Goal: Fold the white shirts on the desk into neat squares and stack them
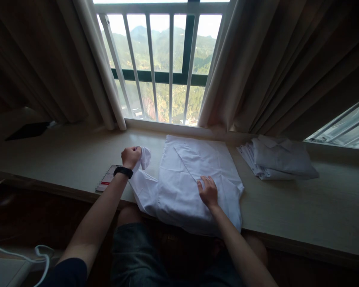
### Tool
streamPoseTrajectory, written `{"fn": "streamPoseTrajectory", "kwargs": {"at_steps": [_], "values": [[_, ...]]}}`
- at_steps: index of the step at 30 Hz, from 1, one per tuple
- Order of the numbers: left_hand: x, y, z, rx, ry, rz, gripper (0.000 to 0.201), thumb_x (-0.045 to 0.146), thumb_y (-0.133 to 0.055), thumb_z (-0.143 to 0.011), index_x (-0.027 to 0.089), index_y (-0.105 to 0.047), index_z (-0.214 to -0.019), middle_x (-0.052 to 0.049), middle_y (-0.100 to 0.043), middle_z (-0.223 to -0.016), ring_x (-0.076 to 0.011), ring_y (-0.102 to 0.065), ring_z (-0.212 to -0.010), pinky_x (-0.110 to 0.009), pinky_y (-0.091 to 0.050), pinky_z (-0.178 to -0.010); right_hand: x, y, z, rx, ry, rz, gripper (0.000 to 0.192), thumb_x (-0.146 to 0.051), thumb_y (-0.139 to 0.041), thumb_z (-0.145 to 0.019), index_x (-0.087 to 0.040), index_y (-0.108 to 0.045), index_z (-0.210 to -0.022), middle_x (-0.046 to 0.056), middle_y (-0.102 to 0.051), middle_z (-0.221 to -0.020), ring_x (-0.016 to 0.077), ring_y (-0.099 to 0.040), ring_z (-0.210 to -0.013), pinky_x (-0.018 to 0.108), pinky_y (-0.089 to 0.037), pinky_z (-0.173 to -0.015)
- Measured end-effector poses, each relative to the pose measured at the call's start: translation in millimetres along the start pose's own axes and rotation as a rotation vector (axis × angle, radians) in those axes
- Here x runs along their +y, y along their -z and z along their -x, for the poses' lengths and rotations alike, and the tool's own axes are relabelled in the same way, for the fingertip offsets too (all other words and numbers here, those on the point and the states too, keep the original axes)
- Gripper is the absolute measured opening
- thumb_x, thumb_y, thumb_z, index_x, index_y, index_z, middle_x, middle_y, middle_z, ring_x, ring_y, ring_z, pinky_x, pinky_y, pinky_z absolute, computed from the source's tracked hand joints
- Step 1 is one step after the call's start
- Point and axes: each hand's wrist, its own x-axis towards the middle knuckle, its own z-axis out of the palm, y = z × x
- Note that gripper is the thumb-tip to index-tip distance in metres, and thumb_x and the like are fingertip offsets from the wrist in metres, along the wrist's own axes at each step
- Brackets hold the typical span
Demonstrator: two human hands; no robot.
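A white shirt [179,191] lies spread on the pale counter, its lower part draping over the front edge. My left hand [132,157], a black band on its wrist, is closed on one sleeve of the shirt and holds the sleeve's end up, out to the left. On the shirt's right half rests my right hand [208,191], fingers stretched out flat on the cloth. One sleeve appears folded diagonally across the body of the shirt, its edge running toward my right fingertips.
Folded white garments [283,157] are stacked on the counter [290,207] to the right. A phone-like device [109,175] lies beside my left wrist. A dark flat object [28,130] sits far left. Behind stand a barred window and curtains [245,59]. A white cable [44,255] hangs lower left.
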Motion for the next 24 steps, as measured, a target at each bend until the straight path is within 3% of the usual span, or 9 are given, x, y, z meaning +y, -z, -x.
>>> {"fn": "streamPoseTrajectory", "kwargs": {"at_steps": [1,3,6,10,13,17,19,22,24], "values": [[12,7.7,9,0.033,-0.044,0.062,0.045,0.045,-0.041,-0.09,0.014,-0.069,-0.075,-0.006,-0.067,-0.071,-0.0167,-0.056,-0.066,-0.026,-0.032,-0.057,-20,-6,-1,-0.053,-0.058,-0.205,0.059,-0.058,-0.041,-0.095,-0.015,-0.06,-0.129,0.018,-0.059,-0.136,0.0321,-0.045,-0.136,0.051,-0.03,-0.117],[38,20.2,32,0.101,-0.134,0.191,0.043,0.044,-0.044,-0.09,0.015,-0.066,-0.067,-0.003,-0.061,-0.063,-0.0143,-0.051,-0.062,-0.027,-0.029,-0.058,-63,-17,-5,-0.323,-0.26,-0.68,0.063,-0.066,-0.046,-0.091,-0.019,-0.052,-0.133,0.016,-0.065,-0.124,0.0301,-0.062,-0.116,0.053,-0.043,-0.106],[67,31.1,70,0.142,-0.219,0.267,0.04,0.038,-0.045,-0.091,0.016,-0.063,-0.064,-0.002,-0.059,-0.06,-0.0127,-0.048,-0.06,-0.027,-0.027,-0.059,-122,-25,-17,-0.711,-0.484,-1.336,0.077,-0.075,-0.044,-0.088,-0.02,-0.035,-0.141,0.016,-0.065,-0.125,0.0301,-0.068,-0.107,0.057,-0.049,-0.097],[75,32.3,110,0.086,-0.28,0.226,0.037,0.039,-0.047,-0.094,0.017,-0.068,-0.073,-0.005,-0.067,-0.069,-0.0152,-0.057,-0.067,-0.027,-0.031,-0.064,-166,-12,-39,-0.727,-0.493,-1.741,0.076,-0.078,-0.04,-0.087,-0.016,-0.046,-0.131,0.016,-0.066,-0.121,0.0316,-0.067,-0.109,0.055,-0.053,-0.094],[65,29.0,127,0.056,-0.334,0.178,0.035,0.039,-0.046,-0.097,0.019,-0.071,-0.084,-0.007,-0.071,-0.079,-0.0189,-0.063,-0.077,-0.027,-0.037,-0.07,-181,11,-50,-0.734,-0.454,-1.752,0.073,-0.077,-0.042,-0.087,-0.016,-0.054,-0.125,0.014,-0.068,-0.115,0.0334,-0.066,-0.108,0.058,-0.054,-0.092],[49,20.5,139,0.012,-0.428,0.215,0.037,0.042,-0.042,-0.1,0.019,-0.068,-0.108,-0.01,-0.073,-0.101,-0.0227,-0.066,-0.094,-0.03,-0.045,-0.084,-200,44,-50,-0.653,-0.488,-1.456,0.024,-0.026,-0.057,-0.092,-0.013,-0.06,-0.112,0.009,-0.072,-0.1,0.0239,-0.069,-0.093,0.047,-0.06,-0.087],[40,12.2,143,0.04,-0.446,0.252,0.043,0.042,-0.049,-0.097,0.018,-0.056,-0.131,-0.012,-0.066,-0.125,-0.0254,-0.062,-0.113,-0.034,-0.046,-0.096,-212,63,-48,-0.626,-0.418,-1.368,0.02,-0.012,-0.057,-0.087,-0.013,-0.062,-0.107,0.008,-0.072,-0.096,0.0214,-0.069,-0.091,0.044,-0.061,-0.085],[17,-5.0,151,0.066,-0.396,0.24,0.062,0.031,-0.057,-0.09,0.016,-0.037,-0.147,-0.013,-0.052,-0.146,-0.0268,-0.05,-0.133,-0.037,-0.04,-0.111,-231,101,-47,-0.653,-0.228,-1.305,0.02,-0.015,-0.063,-0.085,-0.014,-0.064,-0.105,0.007,-0.072,-0.095,0.0223,-0.069,-0.09,0.048,-0.062,-0.082],[-3,-16.4,158,0.005,-0.331,0.201,0.066,0.023,-0.055,-0.088,0.014,-0.034,-0.15,-0.014,-0.049,-0.149,-0.0266,-0.047,-0.136,-0.037,-0.039,-0.113,-240,132,-49,-0.65,-0.109,-1.251,0.023,-0.018,-0.068,-0.082,-0.014,-0.065,-0.105,0.007,-0.072,-0.094,0.0224,-0.069,-0.087,0.047,-0.063,-0.079]]}}
